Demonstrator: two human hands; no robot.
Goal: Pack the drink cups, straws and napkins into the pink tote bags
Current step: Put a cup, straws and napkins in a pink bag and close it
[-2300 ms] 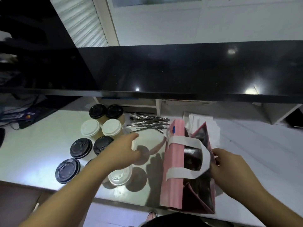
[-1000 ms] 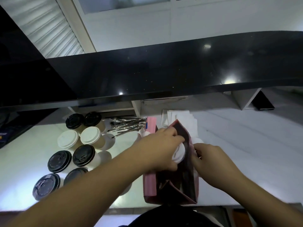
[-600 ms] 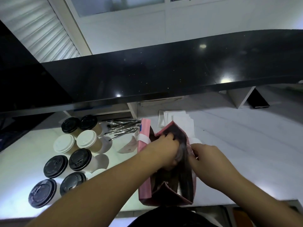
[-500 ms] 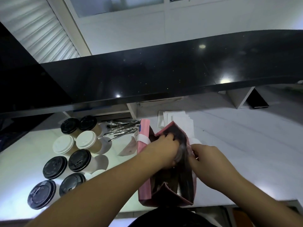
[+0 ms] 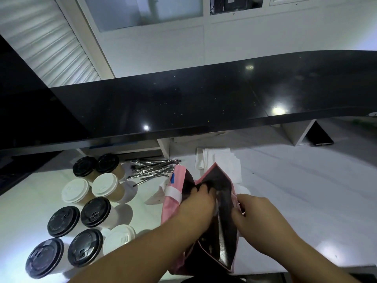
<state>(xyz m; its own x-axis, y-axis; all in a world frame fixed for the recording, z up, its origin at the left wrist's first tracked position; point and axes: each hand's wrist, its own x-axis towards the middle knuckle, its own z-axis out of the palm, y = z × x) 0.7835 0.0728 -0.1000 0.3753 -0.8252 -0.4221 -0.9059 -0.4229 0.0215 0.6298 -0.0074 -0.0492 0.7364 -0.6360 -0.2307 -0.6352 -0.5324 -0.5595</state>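
A pink paper tote bag (image 5: 171,198) with a dark glossy lining and flat white handles stands open on the pale, smooth worktop (image 5: 306,197), close to its near edge. The left hand (image 5: 199,205) is plunged into the bag's mouth with fingers curled down; a sliver of white shows beneath it, but I cannot tell whether the fingers grip anything. The right hand (image 5: 252,211) pinches the bag's right rim, pulling that wall outward.

Left of the bag stands a cluster of lidded paper drink cups (image 5: 95,209): round domed plastic lids, some matte black with embossed marks, some plain white, over tan paper walls. Behind them, near the back, lies a loose heap of thin straws in shiny silvery wrappers (image 5: 153,169). Just behind the bag sits a fanned stack of flat white paper napkins (image 5: 218,158), partly hidden by the bag's top.

A long, polished black counter ledge (image 5: 204,103) with speckled gloss overhangs the rear of the worktop, catching round light reflections.
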